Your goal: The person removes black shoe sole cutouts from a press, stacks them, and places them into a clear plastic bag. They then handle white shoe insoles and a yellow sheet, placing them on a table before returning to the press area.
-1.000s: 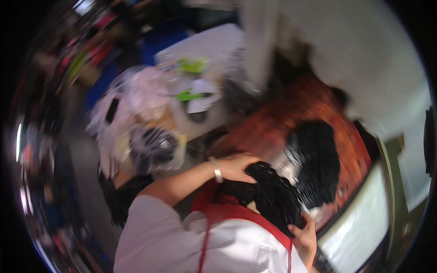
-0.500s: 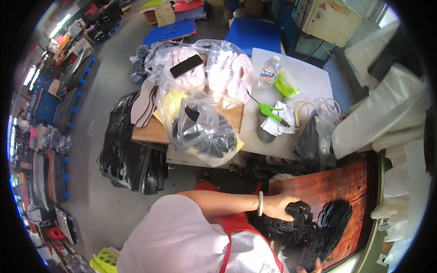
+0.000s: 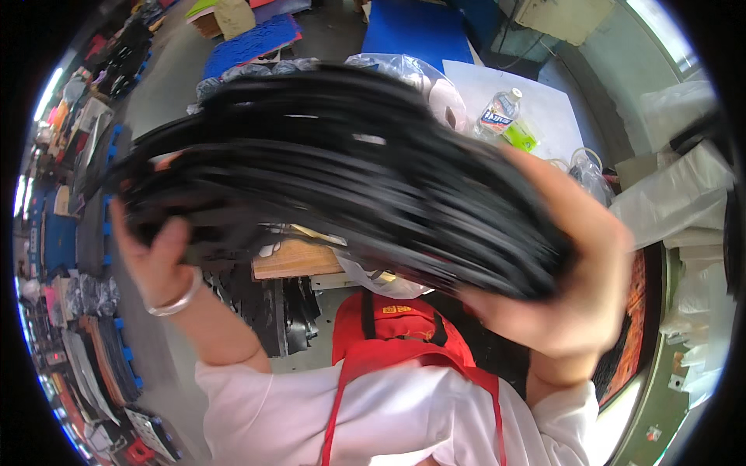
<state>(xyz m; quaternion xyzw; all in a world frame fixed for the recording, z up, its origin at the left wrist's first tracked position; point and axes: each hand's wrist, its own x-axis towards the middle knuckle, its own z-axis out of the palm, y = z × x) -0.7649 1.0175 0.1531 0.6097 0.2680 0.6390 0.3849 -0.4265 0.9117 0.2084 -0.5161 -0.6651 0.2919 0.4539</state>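
Black stack (image 3: 350, 171) obstructs centre; bottle (image 3: 497, 115) stands at half-past one, sheeting (image 3: 660, 193) at three. Passage: floor (image 3: 167, 342), eight o'clock.

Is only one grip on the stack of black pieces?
No, the left grip holds one end of the black stack and the right grip holds the other.

Motion blur smears my bare hands (image 3: 587, 272) and the thick stack of black, curved layers (image 3: 342, 163). A bright window (image 3: 664, 31) glares at upper right; my white cloth shirt (image 3: 381, 412) is brightly lit. Fisheye distortion bends the edges into blackness.
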